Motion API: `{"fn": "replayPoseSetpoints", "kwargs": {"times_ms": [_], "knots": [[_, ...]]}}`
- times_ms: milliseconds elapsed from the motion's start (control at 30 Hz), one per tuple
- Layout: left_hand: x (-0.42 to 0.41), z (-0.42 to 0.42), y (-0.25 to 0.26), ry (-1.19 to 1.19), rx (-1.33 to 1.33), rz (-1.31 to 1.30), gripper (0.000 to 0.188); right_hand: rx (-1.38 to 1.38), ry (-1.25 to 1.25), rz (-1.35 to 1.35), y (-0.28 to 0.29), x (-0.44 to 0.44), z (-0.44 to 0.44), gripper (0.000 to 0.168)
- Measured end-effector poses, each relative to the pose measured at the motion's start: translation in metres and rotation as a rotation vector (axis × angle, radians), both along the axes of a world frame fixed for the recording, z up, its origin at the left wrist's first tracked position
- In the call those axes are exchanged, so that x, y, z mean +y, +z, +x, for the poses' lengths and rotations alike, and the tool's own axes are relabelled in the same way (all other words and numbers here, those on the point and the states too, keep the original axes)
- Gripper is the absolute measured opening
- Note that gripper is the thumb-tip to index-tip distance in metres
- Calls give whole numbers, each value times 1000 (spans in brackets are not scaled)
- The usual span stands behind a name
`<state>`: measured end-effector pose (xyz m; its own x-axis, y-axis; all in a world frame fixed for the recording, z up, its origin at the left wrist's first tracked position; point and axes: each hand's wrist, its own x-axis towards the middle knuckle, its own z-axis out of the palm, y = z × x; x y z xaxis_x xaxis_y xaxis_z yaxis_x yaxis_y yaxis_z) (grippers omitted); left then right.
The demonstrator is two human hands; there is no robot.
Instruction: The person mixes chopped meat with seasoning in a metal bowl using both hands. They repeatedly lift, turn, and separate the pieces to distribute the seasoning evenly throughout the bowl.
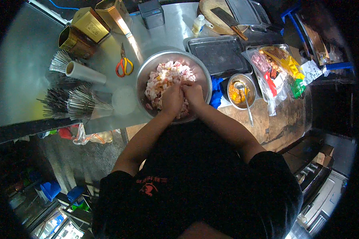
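A large steel bowl [208, 77] stands before me, heaped with raw pale pink and white diced meat [164, 71]. My left hand [172, 98] is in the bowl, its back towards me and its fingers bent down at the meat. Close beside it, my right hand [194, 93] has its fingers curled inward, and the fingertips of both hands nearly meet over the pile. Whether any meat is pinched between the fingers is hidden by the hands.
Scissors [124, 64], a plastic wrap roll [85, 72] and bundled metal skewers [80, 103] lie left. Right are a black tray [218, 55], a small bowl [231, 97] holding a spoon [247, 101], and bagged meat [266, 64]. A cleaver [226, 18] rests on a round chopping board [208, 10].
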<state>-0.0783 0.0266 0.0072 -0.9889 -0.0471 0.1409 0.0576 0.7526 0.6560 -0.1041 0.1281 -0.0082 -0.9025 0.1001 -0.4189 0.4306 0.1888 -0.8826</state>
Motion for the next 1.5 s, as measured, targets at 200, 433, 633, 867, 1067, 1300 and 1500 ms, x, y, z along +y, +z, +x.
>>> {"fn": "replayPoseSetpoints", "kwargs": {"times_ms": [200,433,633,867,1067,1300,1500], "knots": [[-19,-2,9,171,-99,218,17,-24,-17,-141,-19,12,-4,26],[-85,-7,-27,197,-191,93,20,70,243,248,-20,43,-26,33],[-73,4,-19,-74,10,-255,24,373,915,360,-11,12,-24,50],[-57,20,-24,-152,-170,-282,32,499,1102,582,-34,2,-23,56],[-54,18,-41,-123,-298,-185,36,242,1093,622,-21,0,-16,49],[-57,10,-39,-125,-375,-186,30,262,880,546,-28,-1,-12,43],[-55,6,-32,-110,-387,-176,24,127,783,369,-25,2,-17,36]]}}
